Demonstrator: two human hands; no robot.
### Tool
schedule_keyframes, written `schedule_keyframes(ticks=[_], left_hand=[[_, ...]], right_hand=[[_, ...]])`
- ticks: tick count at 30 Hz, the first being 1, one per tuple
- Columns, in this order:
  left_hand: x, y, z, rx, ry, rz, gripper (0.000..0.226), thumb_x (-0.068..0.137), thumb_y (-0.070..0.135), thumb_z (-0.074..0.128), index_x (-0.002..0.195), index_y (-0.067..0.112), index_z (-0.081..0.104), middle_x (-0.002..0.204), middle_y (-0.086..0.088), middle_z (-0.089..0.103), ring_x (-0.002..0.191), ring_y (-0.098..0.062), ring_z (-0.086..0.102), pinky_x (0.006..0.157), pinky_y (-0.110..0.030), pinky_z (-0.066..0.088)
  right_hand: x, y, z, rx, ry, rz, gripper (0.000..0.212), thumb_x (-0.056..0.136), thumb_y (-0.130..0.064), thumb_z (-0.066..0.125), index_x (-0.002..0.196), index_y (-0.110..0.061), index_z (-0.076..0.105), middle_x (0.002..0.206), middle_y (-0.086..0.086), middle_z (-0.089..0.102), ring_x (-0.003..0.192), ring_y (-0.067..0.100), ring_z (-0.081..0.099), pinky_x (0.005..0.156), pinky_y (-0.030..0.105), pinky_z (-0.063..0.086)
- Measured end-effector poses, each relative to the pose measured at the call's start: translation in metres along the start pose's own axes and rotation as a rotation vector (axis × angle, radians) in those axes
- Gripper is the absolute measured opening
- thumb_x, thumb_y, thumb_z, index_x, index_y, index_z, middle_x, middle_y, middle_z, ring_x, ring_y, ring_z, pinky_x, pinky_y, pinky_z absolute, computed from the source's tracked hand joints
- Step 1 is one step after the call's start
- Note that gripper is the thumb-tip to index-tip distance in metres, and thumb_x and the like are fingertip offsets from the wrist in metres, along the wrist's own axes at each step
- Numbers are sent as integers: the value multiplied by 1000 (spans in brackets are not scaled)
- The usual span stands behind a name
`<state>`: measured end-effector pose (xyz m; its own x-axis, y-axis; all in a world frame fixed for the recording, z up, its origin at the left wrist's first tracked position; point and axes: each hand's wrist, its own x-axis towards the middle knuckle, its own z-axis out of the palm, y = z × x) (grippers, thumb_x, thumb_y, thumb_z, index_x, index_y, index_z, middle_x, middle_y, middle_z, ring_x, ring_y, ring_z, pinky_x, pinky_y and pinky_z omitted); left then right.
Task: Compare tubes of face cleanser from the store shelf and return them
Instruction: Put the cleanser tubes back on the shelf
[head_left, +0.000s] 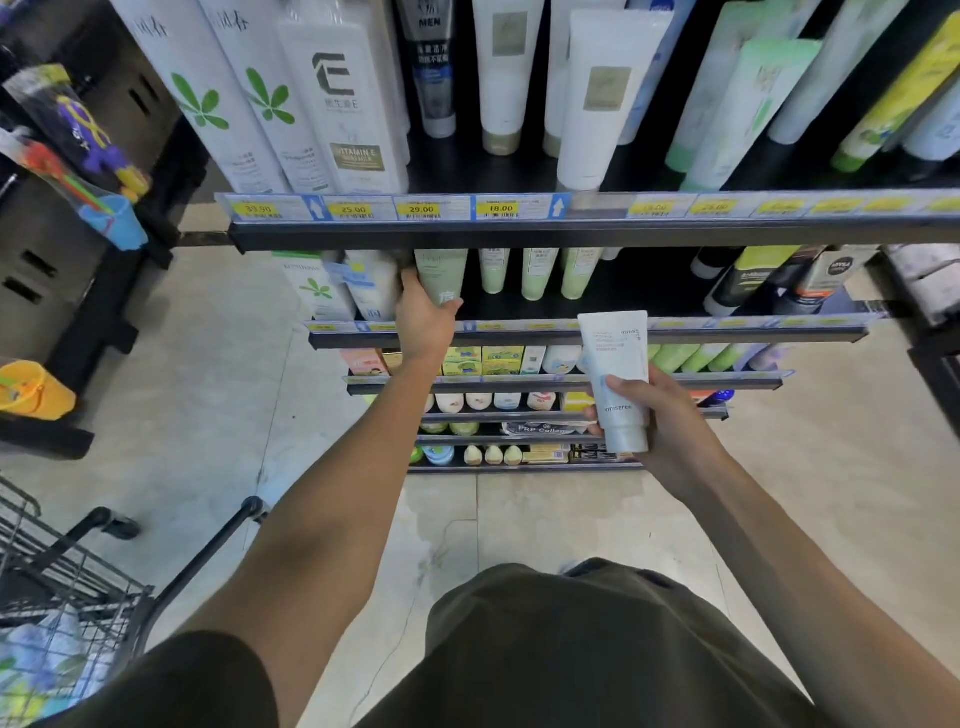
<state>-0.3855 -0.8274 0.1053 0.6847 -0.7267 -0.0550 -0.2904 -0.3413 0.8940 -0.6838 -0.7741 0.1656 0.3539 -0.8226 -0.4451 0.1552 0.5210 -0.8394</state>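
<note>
Down past two outstretched arms: store shelves of skincare tubes, seen from above. Left hand (426, 322) reaching forward onto the second shelf (587, 338), fingers wrapped round the lower end of a pale green tube (441, 275) standing upright in its row. Just left of that hand, white and blue tubes (363, 286) touching its thumb side; just right, three more green tubes (537, 273) in line. Right hand (657, 415) held nearer the body and lower, closed round the bottom of a white cleanser tube (618, 379), label facing up, clear of every shelf. Above both hands, a top shelf of tall white tubes behind a strip of yellow price tags (421, 209). Far left of the left arm, a wire shopping cart (67, 587).

Likely risk: green tube pulled or pushed at an angle, nudging the tight neighbours beside the left hand and toppling them off the ledge. White tube gripped only at its base, so prone to slipping if attention goes left.
</note>
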Motion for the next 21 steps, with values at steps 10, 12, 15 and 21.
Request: schedule_keyframes(ticks=[10, 12, 15, 21], left_hand=[[-5, 1, -7, 45, -22, 1, 58, 86, 11, 79, 130, 7, 42, 133, -14, 61, 122, -32, 61, 101, -43, 54], [-5, 3, -7, 56, -35, -1, 58, 86, 12, 79, 131, 7, 43, 133, -14, 61, 123, -32, 61, 102, -43, 53], [-8, 2, -7, 67, -37, 15, 56, 87, 10, 77, 133, 7, 44, 134, -13, 61, 123, -30, 60, 101, -39, 53], [-40, -16, -5, 67, 138, 52, 56, 92, 13, 72, 141, 9, 45, 142, -10, 58, 129, -27, 58, 105, -46, 52]], right_hand=[[-6, 8, -1, 19, -8, 23, 43, 95, -12, 67, 137, -15, 58, 108, 10, 72, 92, 32, 68, 74, 41, 60], [-9, 10, -3, 23, -4, 20, 43, 95, -11, 66, 137, -16, 58, 110, 10, 73, 92, 30, 68, 73, 40, 60], [-12, 12, -8, 45, 12, 18, 43, 96, -10, 66, 137, -15, 57, 108, 10, 72, 86, 27, 69, 70, 40, 60], [-13, 17, -32, 100, 20, 18, 43, 96, -11, 66, 138, -11, 56, 106, 12, 72, 89, 30, 68, 74, 40, 58]])
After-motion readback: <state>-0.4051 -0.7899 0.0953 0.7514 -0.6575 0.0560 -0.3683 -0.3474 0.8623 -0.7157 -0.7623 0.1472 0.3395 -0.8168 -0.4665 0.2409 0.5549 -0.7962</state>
